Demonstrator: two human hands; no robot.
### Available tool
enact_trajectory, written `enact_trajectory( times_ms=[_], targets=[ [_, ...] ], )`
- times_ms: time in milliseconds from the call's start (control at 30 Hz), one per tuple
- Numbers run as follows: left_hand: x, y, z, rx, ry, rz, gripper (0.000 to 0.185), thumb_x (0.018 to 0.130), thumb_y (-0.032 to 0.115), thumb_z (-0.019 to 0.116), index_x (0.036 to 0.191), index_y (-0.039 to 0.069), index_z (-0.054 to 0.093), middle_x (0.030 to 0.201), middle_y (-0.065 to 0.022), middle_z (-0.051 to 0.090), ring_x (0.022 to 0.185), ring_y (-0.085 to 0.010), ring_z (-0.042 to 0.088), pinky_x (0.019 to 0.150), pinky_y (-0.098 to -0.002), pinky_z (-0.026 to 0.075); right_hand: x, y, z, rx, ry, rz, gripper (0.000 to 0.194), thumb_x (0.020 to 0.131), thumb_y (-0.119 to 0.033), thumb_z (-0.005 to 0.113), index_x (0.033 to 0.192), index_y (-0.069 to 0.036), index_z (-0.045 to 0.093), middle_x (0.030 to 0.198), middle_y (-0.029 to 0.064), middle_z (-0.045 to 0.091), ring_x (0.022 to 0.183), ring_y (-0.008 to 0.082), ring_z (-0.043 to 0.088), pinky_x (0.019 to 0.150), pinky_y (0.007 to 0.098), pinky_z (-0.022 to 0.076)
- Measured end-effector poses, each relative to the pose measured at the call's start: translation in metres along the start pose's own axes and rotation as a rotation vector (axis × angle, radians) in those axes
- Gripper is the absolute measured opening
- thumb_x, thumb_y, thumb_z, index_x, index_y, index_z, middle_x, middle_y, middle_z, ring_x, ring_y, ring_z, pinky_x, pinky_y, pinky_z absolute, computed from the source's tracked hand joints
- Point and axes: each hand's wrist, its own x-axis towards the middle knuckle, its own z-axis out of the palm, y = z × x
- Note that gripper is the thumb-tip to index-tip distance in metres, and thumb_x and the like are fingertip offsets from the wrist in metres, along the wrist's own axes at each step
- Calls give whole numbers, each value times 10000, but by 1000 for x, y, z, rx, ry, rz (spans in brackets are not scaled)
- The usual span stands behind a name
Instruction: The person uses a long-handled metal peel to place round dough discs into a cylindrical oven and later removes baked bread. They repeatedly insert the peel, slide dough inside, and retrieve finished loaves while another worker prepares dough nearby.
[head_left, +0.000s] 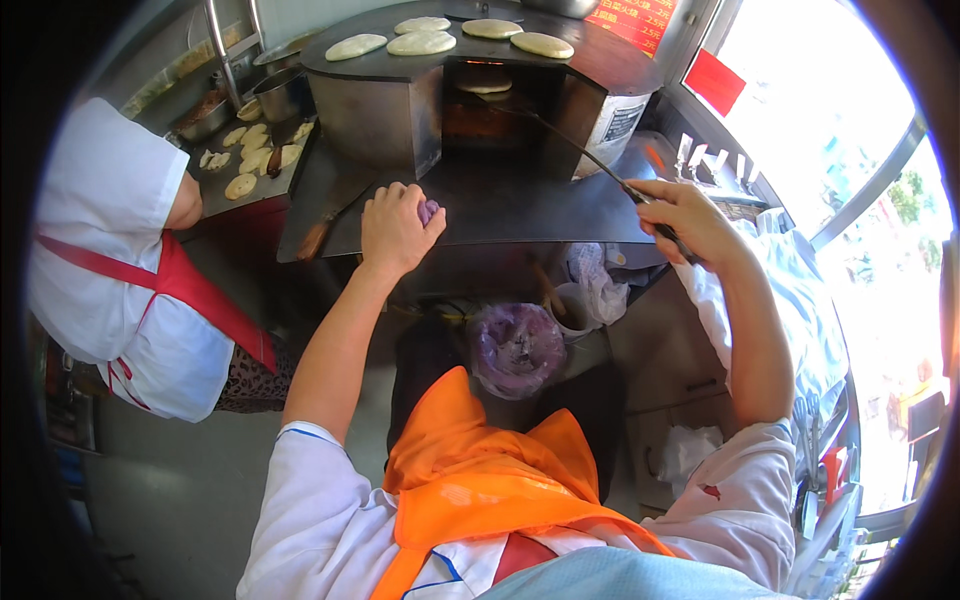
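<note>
My right hand (686, 217) grips the dark handle of a long thin metal spatula (581, 146). The tool slants up and left, and its far end reaches into the opening of a drum-shaped metal oven (367, 112). A flatbread (484, 79) lies inside that opening, close to the spatula's tip. My left hand (397, 225) is closed around a crumpled purple cloth (428, 212), mostly hidden by the fingers, over the front part of a dark metal shelf (510, 210). Several pale flatbreads (421, 43) rest on the oven's flat griddle top.
At left stands a co-worker (135, 285) beside a counter with dough pieces (255, 142). A wooden-handled scraper (326, 225) lies on the shelf's left part. Below are a plastic-lined purple bucket (517, 349) and a white pail (576, 319). White cloth (795, 300) covers the right side by the window.
</note>
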Motion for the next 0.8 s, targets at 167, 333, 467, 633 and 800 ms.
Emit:
enact_trajectory(
  times_ms=[167, 333, 467, 633, 800],
  targets=[
    [0, 1, 1, 11, -2, -18, 324, 893, 392, 742, 946, 83, 660, 974, -107, 659, 962, -331, 619, 852, -463, 494, -67, 13, -10, -75, 70, 82, 564, 941, -74, 584, 1496, 24, 556, 753, 16, 594, 445, 56, 496, 422, 225, 361],
    [1, 2, -1, 19, -38, -34, 326, 899, 392, 740, 957, 81, 663, 1002, -114, 659, 995, -330, 615, 865, -470, 492, -124, 17, -14, 115, 186, 119, 583, 924, -40, 577, 1500, 42, 542, 722, 13, 600, 412, 47, 467, 387, 211, 326],
    [1, 2, -1, 6, -55, -44, 328, 902, 388, 738, 967, 76, 665, 1012, -118, 660, 1006, -335, 613, 877, -475, 487, -128, 10, -30, -7, 284, 66, 578, 922, -82, 596, 1471, 90, 544, 690, 16, 587, 381, 50, 440, 363, 214, 316],
    [1, 0, 0, -13, -14, -18, 304, 893, 361, 744, 947, 77, 653, 979, -107, 646, 957, -341, 607, 841, -475, 478, -104, -6, -60, -42, 279, 27, 516, 991, -104, 573, 1473, 75, 537, 728, 12, 591, 397, 43, 456, 364, 200, 341],
    [0, -1, 3, -21, 14, -3, 297, 892, 357, 745, 943, 78, 656, 974, -107, 646, 955, -342, 609, 842, -475, 479, -66, -33, -78, -108, 183, 52, 482, 976, -127, 575, 1428, 40, 596, 731, -8, 579, 449, 32, 482, 393, 209, 374]
  ],
)
